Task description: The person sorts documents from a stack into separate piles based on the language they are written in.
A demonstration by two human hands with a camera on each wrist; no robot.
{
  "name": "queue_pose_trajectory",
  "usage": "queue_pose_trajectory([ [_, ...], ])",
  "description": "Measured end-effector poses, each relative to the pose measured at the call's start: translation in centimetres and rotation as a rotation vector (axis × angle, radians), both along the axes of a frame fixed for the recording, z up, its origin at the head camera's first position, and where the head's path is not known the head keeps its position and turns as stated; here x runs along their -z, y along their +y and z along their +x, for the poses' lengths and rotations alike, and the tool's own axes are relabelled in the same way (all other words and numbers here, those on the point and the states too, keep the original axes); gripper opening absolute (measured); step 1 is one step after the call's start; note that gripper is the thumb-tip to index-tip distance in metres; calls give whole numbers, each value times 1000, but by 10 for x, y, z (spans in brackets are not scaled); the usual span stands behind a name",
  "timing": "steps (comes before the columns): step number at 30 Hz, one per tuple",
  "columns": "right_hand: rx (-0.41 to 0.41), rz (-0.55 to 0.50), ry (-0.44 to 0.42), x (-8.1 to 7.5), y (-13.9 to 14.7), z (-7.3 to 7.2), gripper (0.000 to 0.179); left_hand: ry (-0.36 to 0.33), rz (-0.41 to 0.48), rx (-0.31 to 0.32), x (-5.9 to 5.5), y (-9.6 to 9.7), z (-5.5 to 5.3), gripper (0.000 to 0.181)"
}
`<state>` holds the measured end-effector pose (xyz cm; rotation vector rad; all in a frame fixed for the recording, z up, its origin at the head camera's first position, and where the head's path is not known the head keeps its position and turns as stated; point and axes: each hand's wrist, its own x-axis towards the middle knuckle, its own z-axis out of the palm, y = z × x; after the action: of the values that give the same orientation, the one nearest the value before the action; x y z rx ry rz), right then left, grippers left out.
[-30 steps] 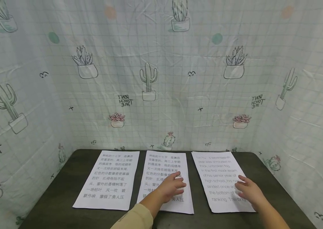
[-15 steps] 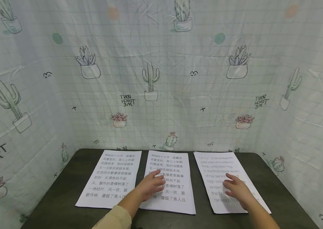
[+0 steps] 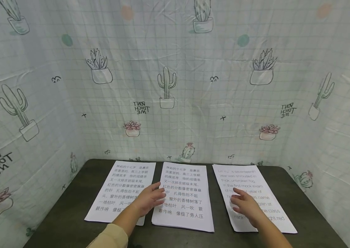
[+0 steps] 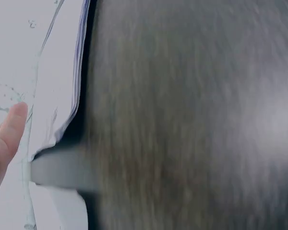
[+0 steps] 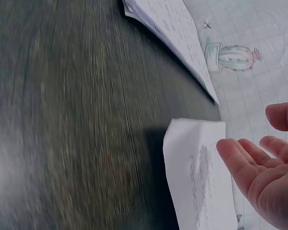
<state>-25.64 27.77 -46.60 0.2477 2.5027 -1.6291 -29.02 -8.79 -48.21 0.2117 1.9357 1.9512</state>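
Note:
Three stacks of printed white paper lie side by side on the dark table. My left hand is over the gap between the left stack and the middle stack, fingers loosely spread and holding nothing. Over the left part of the right stack, which bears English text, my right hand hovers with relaxed fingers, also holding nothing. The left wrist view catches a fingertip beside layered sheet edges. In the right wrist view, slightly bent fingers overlap a paper stack.
A dark wood-grain table carries the stacks, with narrow strips of tabletop between them. Pale cloth printed with cacti hangs behind and along both sides of the table. The left and middle stacks show Chinese characters.
My left hand has moved left, from over the middle stack to the gap beside the left one. My right hand has shifted left across the right stack. The head view has turned slightly left.

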Motion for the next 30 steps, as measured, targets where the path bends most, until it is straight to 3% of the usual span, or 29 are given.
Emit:
queue_pose_trajectory([
  [7,-20,-19,11,1,-16,0,56,-22,-32,-75,-3,-20,-2,75],
  [15,-31,-65,-1,4,-31,1,54,-74,-61,-148,1,-31,5,70],
  [24,-20,-86,-38,14,-40,2,54,-117,-38,-98,12,-28,9,73],
  [30,-13,-97,-52,16,-41,4,55,-108,-13,-66,18,-26,12,73],
])
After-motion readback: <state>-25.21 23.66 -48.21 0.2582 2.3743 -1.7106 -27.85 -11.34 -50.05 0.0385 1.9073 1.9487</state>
